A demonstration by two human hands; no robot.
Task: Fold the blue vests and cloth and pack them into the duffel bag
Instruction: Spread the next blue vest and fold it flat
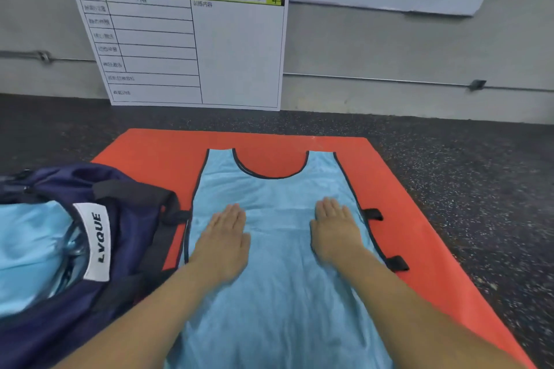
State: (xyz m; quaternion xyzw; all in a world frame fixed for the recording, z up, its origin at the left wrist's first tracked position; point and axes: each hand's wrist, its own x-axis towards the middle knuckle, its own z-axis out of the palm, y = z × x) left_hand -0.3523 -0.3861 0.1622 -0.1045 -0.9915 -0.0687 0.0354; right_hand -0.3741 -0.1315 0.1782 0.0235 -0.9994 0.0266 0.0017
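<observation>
Your left hand (223, 241) and your right hand (337, 232) both lie flat, palms down, on the light blue vest (275, 293), fingers straight and together; neither grip has hold of anything, each only presses the cloth. The vest is spread out flat on the orange mat (150, 150), neck opening toward the mat's far edge, its hem running off the near edge of view. It sits about midway between the mat's left and right edges. Two black tabs (373, 214) stick out from the vest's right side onto the mat.

The navy duffel bag (129, 219) rests at the mat's left edge, overlapping it and touching the vest's left side. Its mouth is open, with light blue fabric (33, 252) already inside. The mat lies on a dark speckled floor (479, 174). A white board with a green header (180, 36) leans against the wall beyond the mat's far edge.
</observation>
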